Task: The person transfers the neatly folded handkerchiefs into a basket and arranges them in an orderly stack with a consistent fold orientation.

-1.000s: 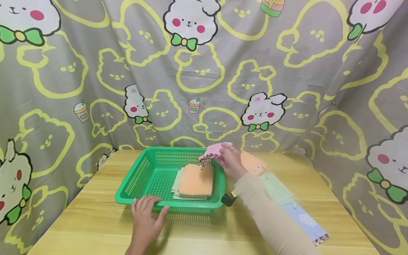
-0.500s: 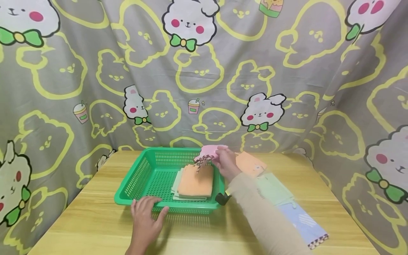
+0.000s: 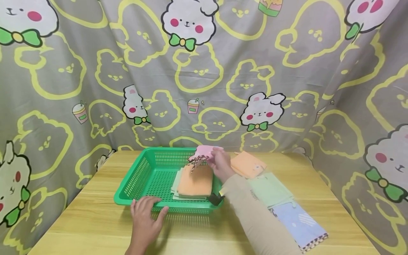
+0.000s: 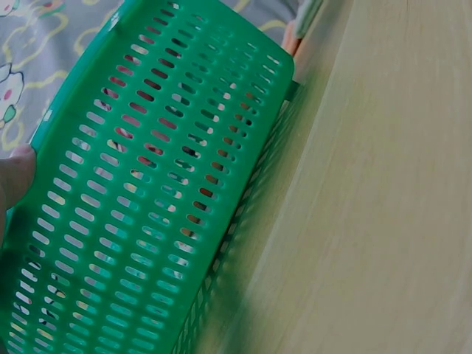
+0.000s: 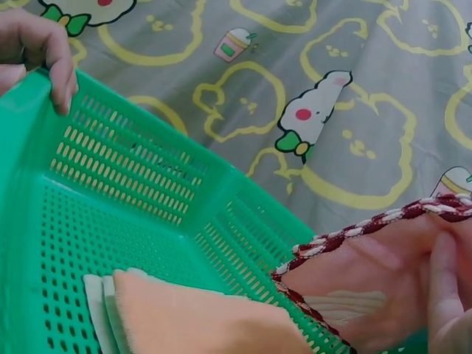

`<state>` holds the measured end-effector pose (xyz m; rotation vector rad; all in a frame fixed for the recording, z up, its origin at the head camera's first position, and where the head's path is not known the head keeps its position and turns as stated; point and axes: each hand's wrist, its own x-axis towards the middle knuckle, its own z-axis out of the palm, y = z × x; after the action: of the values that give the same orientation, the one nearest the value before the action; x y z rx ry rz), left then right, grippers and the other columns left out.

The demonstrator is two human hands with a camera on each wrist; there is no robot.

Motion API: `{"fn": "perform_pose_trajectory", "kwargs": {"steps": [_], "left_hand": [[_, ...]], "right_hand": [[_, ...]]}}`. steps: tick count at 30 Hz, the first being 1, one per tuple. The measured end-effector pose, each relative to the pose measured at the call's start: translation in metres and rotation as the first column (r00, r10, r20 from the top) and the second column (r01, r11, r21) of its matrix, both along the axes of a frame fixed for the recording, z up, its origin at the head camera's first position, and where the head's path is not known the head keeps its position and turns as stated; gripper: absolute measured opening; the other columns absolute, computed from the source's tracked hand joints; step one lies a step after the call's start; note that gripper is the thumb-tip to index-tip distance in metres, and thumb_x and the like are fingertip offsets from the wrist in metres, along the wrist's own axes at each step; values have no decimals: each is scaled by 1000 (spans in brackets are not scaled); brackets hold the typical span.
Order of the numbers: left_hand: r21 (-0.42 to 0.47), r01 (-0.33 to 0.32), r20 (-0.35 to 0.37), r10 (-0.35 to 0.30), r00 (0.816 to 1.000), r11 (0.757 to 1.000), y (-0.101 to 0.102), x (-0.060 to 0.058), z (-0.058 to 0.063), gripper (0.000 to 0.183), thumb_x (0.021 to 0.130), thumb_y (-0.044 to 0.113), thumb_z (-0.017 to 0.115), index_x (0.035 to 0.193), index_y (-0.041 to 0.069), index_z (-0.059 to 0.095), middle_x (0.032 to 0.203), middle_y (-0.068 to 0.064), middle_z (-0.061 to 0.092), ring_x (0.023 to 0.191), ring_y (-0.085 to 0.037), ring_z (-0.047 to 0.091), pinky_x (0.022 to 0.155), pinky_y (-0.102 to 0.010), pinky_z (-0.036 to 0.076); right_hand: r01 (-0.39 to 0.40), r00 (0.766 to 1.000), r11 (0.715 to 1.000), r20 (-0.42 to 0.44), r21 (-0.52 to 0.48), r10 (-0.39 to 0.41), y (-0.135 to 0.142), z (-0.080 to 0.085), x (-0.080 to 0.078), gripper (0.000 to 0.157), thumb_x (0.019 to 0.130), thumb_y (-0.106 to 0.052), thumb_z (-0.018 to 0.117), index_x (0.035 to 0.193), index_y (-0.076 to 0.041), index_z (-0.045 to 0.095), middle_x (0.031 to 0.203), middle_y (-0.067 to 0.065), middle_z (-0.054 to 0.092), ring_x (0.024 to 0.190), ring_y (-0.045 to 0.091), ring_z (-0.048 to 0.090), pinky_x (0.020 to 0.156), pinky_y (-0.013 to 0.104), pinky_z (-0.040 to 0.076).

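Observation:
In the head view my right hand [image 3: 222,164] holds a folded pink towel [image 3: 204,151] with a dark-and-white braided edge. It hangs over the right side of a green plastic basket [image 3: 122,202], above an orange folded towel [image 3: 195,180]. Pale green towels [image 3: 175,186] lie beneath the orange one inside the basket. My left hand [image 3: 146,221] grips the basket's front rim, with fingers bent over it, as the right wrist view shows. There, the pink towel [image 5: 354,276] is spread at lower right, with a finger of my right hand [image 5: 446,302] against it.
Right of the basket, an orange towel [image 3: 248,164], a light green towel [image 3: 271,189] and a blue towel [image 3: 302,225] lie in an overlapping row on the wooden table [image 3: 95,226]. A grey patterned curtain [image 3: 207,88] surrounds the table. A black piece [image 3: 216,199] sits at my right wrist.
My right hand has moved left with the pink towel, farther over the basket. More of the towels on the table is uncovered. The left hand stays at the rim.

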<state>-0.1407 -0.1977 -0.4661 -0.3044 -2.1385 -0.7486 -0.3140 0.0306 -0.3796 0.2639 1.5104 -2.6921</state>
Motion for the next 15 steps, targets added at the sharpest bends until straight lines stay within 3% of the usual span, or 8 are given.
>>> {"fn": "perform_pose_trajectory", "kwargs": {"steps": [7,15], "left_hand": [[-4,4,-6,-4,1000,1000,1,0,0,31,77,25,76,96,3,65,101,-17,65,106,-39,50,99,-68,13],[0,-3,6,3,1000,1000,0,1,1,30,75,22,77,96,3,65,101,-16,65,107,-38,50,100,-68,12]], "right_hand": [[-29,999,999,-38,25,30,-3,-5,2,41,90,5,51,131,3,51,106,15,56,79,17,60,80,33,54],[-127,981,988,-136,88,138,-8,-11,4,43,90,6,53,133,6,48,101,11,53,73,13,58,69,26,53]]}}
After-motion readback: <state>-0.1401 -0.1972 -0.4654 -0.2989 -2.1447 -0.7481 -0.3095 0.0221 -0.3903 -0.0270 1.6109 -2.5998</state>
